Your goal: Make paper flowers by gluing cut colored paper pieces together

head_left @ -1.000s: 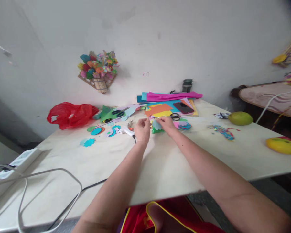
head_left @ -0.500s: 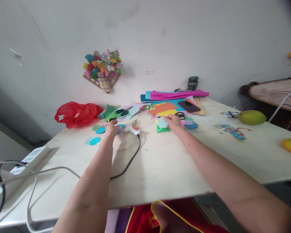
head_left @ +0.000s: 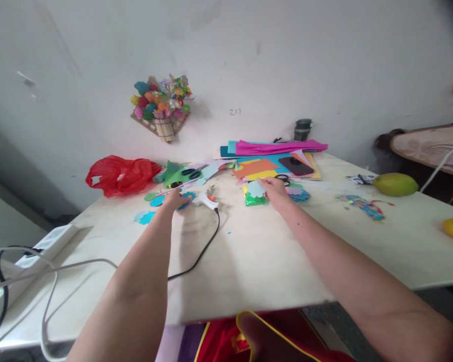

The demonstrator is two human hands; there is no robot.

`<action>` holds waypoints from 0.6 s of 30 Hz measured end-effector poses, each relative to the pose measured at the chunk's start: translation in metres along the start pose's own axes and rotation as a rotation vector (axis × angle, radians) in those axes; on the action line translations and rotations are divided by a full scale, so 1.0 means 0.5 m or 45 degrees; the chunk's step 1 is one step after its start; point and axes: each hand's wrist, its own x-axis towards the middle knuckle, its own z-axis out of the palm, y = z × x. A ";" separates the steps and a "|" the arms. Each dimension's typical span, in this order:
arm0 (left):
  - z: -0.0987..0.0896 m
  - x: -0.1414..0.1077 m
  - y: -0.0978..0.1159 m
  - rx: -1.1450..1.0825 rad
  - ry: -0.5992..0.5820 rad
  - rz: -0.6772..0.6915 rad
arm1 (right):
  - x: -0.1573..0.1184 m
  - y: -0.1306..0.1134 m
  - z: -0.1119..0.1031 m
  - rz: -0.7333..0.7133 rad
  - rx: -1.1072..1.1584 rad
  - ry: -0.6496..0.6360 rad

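My right hand (head_left: 275, 191) pinches a pale blue scalloped paper cutout (head_left: 255, 189) by its right edge. The cutout is held over a bright green plastic packet (head_left: 255, 201), partly covering it. To the left, my left hand (head_left: 173, 199) reaches low over the table with fingers apart, its thumb side at a blue flower-shaped paper cutout (head_left: 190, 195). A blue oval cutout (head_left: 157, 201) lies just left of that hand, and a blue scalloped cutout (head_left: 147, 217) lies nearer me. The white glue gun (head_left: 206, 200) rests between my hands, its black cord running toward me.
Black-handled scissors (head_left: 191, 173), coloured sheets (head_left: 256, 167) and a phone (head_left: 296, 166) lie at the back. A red plastic bag (head_left: 123, 176) sits back left. A power strip (head_left: 47, 249) with cables lies left; a green-yellow fruit (head_left: 395, 184) is right.
My left hand has lowered slightly and its fingers have spread toward the blue flower-shaped cutout. My right hand still holds the pale blue cutout. The view has shifted slightly.
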 end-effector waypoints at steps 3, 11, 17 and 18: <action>-0.007 -0.012 0.009 0.062 -0.041 -0.024 | 0.001 0.001 0.001 0.008 0.009 0.013; -0.013 -0.073 0.040 0.133 0.049 -0.013 | 0.003 0.005 0.000 0.018 0.026 0.020; -0.001 -0.081 0.045 0.086 0.236 -0.115 | 0.004 0.006 -0.002 0.021 0.009 0.031; -0.003 -0.080 0.040 0.065 0.239 -0.115 | 0.004 0.005 -0.002 0.022 0.010 0.033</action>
